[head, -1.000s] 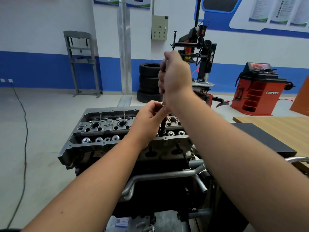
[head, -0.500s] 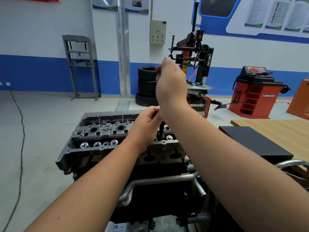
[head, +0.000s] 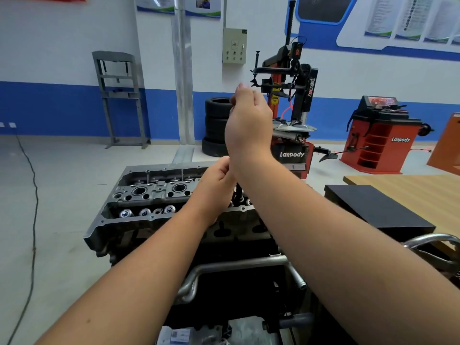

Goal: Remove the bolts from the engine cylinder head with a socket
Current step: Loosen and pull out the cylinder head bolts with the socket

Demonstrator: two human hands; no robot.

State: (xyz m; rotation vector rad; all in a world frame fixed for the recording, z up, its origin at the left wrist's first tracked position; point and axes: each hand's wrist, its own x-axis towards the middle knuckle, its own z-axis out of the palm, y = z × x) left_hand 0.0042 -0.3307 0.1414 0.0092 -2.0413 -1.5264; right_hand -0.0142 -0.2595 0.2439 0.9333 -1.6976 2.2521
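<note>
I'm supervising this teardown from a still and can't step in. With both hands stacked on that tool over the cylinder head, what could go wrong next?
1. The right hand grips the tool's top well above the left hand; a tall tool could tilt and slip off the bolt.
2. The dark socket shaft stands among open bores in the cylinder head; a freed bolt might drop into one.
3. Both hands hide the bolt, so seating cannot be checked.

Bright, even overhead light is filling the room; shadows are staying soft under the cylinder head (head: 149, 217). Wide-angle lens is bending the wall (head: 62, 46) and posters (head: 410, 18) at the edges. Right hand (head: 249, 123) is smearing slightly at the fingertips. Far background is looking soft, mildly compressed.
</note>
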